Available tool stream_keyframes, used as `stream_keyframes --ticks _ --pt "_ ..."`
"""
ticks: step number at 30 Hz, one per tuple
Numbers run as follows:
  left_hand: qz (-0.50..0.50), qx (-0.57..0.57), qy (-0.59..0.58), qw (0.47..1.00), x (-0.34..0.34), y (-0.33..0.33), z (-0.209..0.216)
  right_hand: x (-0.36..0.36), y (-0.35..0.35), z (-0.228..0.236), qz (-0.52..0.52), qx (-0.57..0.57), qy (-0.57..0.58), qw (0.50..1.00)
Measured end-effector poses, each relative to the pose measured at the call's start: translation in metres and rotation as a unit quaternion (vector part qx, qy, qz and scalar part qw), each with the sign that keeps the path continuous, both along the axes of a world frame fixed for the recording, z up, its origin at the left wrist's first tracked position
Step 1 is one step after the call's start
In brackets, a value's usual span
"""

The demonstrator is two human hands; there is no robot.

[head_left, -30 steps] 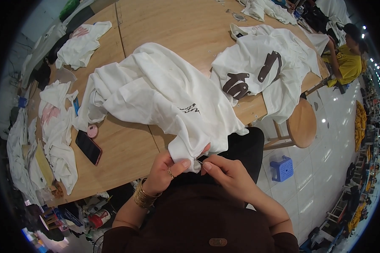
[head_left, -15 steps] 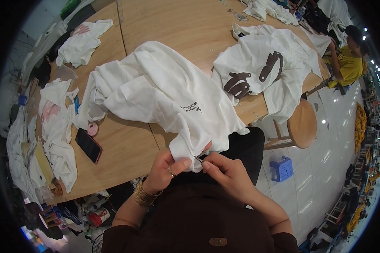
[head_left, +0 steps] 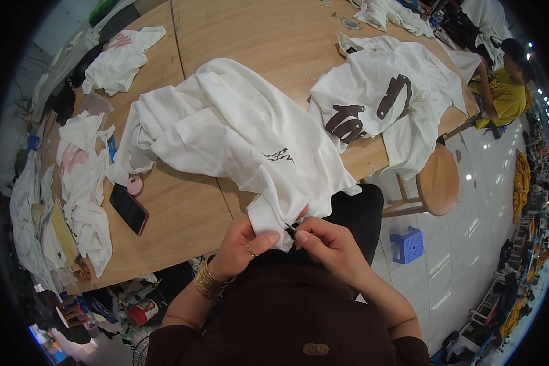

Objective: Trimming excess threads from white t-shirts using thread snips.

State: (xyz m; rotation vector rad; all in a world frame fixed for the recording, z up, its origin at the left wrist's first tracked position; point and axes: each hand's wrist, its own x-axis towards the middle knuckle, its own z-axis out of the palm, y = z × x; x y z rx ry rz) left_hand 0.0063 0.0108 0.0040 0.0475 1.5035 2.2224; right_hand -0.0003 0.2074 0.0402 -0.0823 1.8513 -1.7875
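Note:
A white garment [head_left: 238,131] with a small black scribble-like print spreads over the near side of the table and hangs off its edge toward me. My left hand [head_left: 245,245], with a ring and several gold bangles, pinches the hanging edge of the cloth between thumb and fingers. In my right hand [head_left: 324,243] is a small dark, pointed metal tool [head_left: 291,229], gripped between thumb and forefinger. Its thin tip meets the cloth beside my left thumb. The tool's exact kind is too small to make out, and the fingers cover most of it.
The wooden table [head_left: 250,30] also carries a white garment with dark brown patches [head_left: 433,85], white cloth pieces [head_left: 82,158], a phone [head_left: 129,209] and a round pink object [head_left: 134,185]. A wooden stool [head_left: 438,180] and a blue plastic stool [head_left: 407,244] stand right. A person in yellow [head_left: 507,94] sits far right.
The tool's tip has shifted slightly along the cloth edge, and its angle in my right hand differs a little. My left hand keeps its pinch on the garment.

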Motion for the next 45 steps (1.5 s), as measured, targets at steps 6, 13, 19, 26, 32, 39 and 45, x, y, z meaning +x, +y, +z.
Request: stream_keyframes --ticks 6,13,19,26,32,39,45 --pt "0.015 0.016 -0.023 0.999 -0.002 -0.003 0.002 0.003 0.003 0.008 0.026 0.082 0.070 0.994" --pt "0.006 0.029 -0.032 0.999 -0.002 -0.002 0.002 0.003 -0.001 0.004 0.039 0.089 0.086 0.992" --pt "0.015 0.011 -0.023 1.000 -0.002 0.000 0.002 0.001 -0.001 0.006 0.052 0.099 0.083 0.990" --pt "0.014 0.025 -0.028 0.999 -0.001 -0.001 0.000 0.001 -0.002 0.009 0.052 0.100 0.067 0.991" --pt "0.009 0.025 -0.022 0.999 -0.003 -0.001 0.002 -0.001 -0.004 0.012 0.048 0.097 0.062 0.992" --pt "0.012 0.074 -0.052 0.996 0.000 -0.004 0.003 0.001 -0.004 0.016 0.050 0.135 0.076 0.987" --pt "0.014 0.076 -0.058 0.995 0.000 -0.004 0.000 0.000 -0.004 0.017 0.052 0.146 0.062 0.986"
